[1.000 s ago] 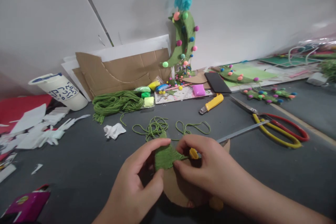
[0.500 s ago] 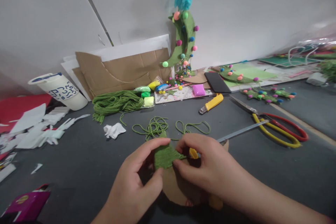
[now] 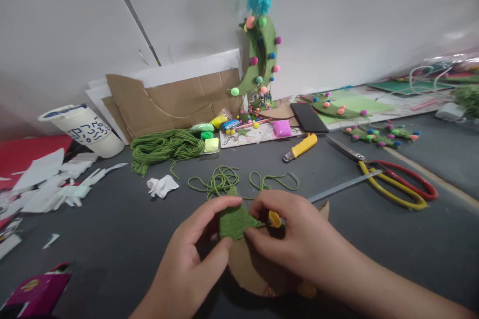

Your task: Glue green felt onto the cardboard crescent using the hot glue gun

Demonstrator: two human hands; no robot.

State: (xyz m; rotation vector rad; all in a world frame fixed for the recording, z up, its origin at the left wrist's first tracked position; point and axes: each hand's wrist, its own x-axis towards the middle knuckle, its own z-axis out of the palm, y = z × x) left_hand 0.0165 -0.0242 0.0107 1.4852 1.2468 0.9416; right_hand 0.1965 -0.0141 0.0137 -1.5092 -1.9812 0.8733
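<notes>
Low in the middle, a brown cardboard piece (image 3: 249,271) has its upper left part covered by tightly laid green yarn (image 3: 235,222). My left hand (image 3: 198,254) grips this piece from the left, fingers along the top edge and thumb near the lower edge of the green part. My right hand (image 3: 288,227) is closed in a pinch at the right end of the yarn covering, thumb against the cardboard. Something yellow (image 3: 275,219) shows between its fingers, partly hidden. Loose green yarn (image 3: 215,182) lies curled on the table just beyond both hands.
Big scissors (image 3: 392,179), a metal strip (image 3: 342,187) and a yellow utility knife (image 3: 304,146) lie to the right. A yarn skein (image 3: 168,146), crumpled tissue (image 3: 162,186) and a white cup (image 3: 88,129) are to the left. A green pom-pom decoration (image 3: 266,55) stands at the back.
Both hands keep almost the same hold on the yarn-covered cardboard. Only a very slight shift of the whole view shows.
</notes>
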